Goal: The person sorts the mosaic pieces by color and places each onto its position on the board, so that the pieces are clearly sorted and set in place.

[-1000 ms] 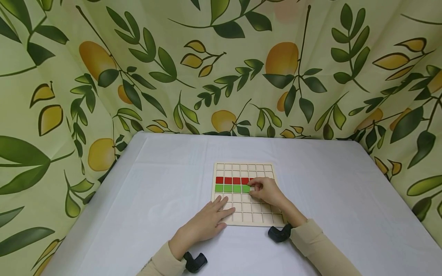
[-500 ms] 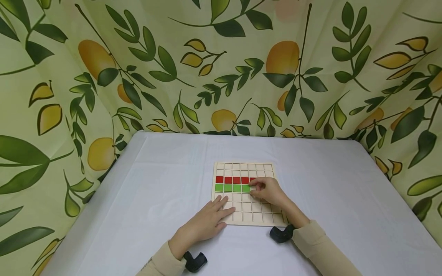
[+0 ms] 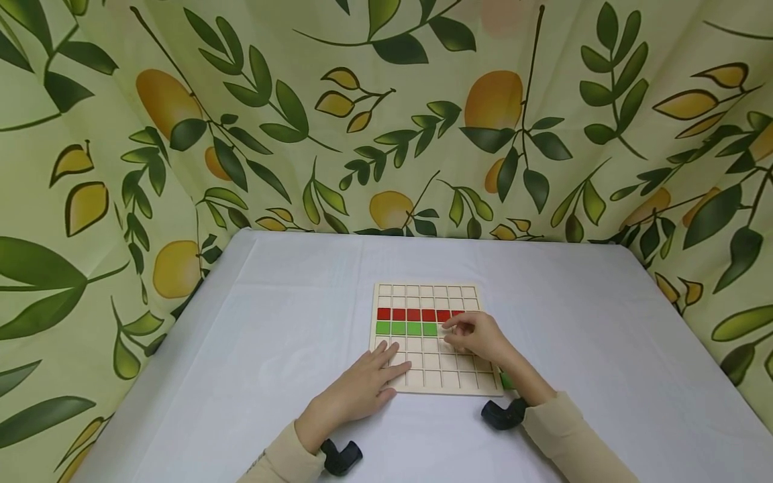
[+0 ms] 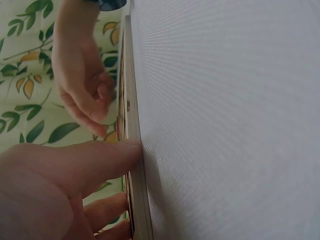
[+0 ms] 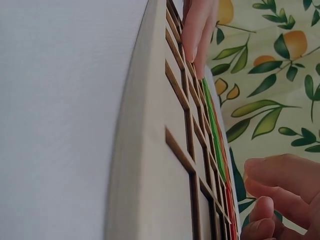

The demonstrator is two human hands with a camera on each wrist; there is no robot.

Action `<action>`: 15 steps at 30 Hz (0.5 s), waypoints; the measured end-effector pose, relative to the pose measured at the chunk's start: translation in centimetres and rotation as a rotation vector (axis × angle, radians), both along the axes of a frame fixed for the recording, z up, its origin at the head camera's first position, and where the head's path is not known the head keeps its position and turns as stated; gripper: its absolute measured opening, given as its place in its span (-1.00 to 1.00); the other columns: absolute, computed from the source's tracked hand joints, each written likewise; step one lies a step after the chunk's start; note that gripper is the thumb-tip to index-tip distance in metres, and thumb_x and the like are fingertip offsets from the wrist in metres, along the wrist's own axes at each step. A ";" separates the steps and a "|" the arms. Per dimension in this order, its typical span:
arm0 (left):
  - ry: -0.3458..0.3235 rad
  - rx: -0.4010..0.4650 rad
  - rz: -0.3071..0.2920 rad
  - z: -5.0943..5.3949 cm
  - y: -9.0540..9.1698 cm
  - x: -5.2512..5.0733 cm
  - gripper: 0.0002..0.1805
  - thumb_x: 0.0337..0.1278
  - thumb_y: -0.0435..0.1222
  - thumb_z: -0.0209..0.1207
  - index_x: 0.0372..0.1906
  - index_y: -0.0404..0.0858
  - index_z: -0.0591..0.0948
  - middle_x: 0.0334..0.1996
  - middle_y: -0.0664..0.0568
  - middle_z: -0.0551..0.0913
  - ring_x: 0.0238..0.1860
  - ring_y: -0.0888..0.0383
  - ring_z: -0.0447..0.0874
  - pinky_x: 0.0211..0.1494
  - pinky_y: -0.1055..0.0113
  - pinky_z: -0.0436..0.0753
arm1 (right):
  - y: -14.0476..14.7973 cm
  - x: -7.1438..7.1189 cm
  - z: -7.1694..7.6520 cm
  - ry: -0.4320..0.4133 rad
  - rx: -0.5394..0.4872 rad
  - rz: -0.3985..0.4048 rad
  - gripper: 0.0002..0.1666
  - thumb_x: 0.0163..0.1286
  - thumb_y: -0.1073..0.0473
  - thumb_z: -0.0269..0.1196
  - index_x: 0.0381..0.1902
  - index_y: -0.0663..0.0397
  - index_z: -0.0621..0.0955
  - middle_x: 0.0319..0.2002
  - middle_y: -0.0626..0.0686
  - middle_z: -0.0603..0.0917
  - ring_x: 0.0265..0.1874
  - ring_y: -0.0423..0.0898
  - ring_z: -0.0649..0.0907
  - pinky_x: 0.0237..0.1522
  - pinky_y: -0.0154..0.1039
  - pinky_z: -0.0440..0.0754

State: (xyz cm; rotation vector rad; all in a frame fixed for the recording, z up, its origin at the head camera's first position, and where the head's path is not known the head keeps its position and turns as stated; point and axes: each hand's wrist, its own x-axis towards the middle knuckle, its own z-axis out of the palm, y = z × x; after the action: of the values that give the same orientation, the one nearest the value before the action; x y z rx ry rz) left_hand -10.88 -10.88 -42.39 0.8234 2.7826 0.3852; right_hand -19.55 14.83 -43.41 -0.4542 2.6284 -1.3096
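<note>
A wooden grid board (image 3: 433, 382) lies on the white cloth in the head view. A row of red square tiles (image 3: 413, 314) runs across it, with a shorter row of green tiles (image 3: 406, 329) just below. My left hand (image 3: 362, 384) rests on the board's lower left with its fingers spread; in the left wrist view its thumb (image 4: 107, 160) presses the board's edge. My right hand (image 3: 477, 335) hovers over the right end of the coloured rows, fingers loosely bent. In the right wrist view its fingers (image 5: 285, 175) hold no visible tile.
A green piece (image 3: 506, 381) shows at the board's right edge, partly hidden by the right forearm. Black wrist-worn devices (image 3: 342, 459) sit at both wrists. Behind the table (image 3: 290, 302) hangs a leaf-and-fruit patterned curtain (image 3: 386, 134).
My right hand has shifted slightly right, off the end of the green row. More of the red row and a green piece beside the board now show. The left hand stays put.
</note>
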 end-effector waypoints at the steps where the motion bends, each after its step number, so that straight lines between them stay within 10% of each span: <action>1: -0.001 0.002 -0.001 0.0 0.0 0.0 -0.48 0.35 -0.18 0.05 0.39 0.03 0.37 0.51 -0.08 0.20 0.54 -0.10 0.11 0.52 -0.06 0.28 | 0.1 0.1 0.0 -0.004 -0.004 -0.005 -0.79 0.15 0.29 0.37 -0.23 0.27 0.71 -0.60 0.00 0.53 -0.60 -0.27 0.42 -0.57 -0.46 0.40; 15: -0.010 0.012 0.008 0.0 0.0 -0.1 -0.49 0.36 -0.19 0.03 0.39 0.03 0.37 0.51 -0.08 0.19 0.55 -0.09 0.08 0.53 -0.06 0.26 | 2.0 1.2 0.6 -0.011 0.000 0.001 -0.77 0.18 0.24 0.37 -0.23 0.27 0.70 -0.58 -0.03 0.52 -0.60 -0.30 0.40 -0.59 -0.46 0.37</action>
State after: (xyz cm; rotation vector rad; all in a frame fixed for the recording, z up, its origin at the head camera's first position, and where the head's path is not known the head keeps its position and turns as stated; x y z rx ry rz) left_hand -10.97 -10.84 -42.43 0.8111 2.7776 0.4061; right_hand -18.38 16.80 -42.82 -0.4467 2.6194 -1.3077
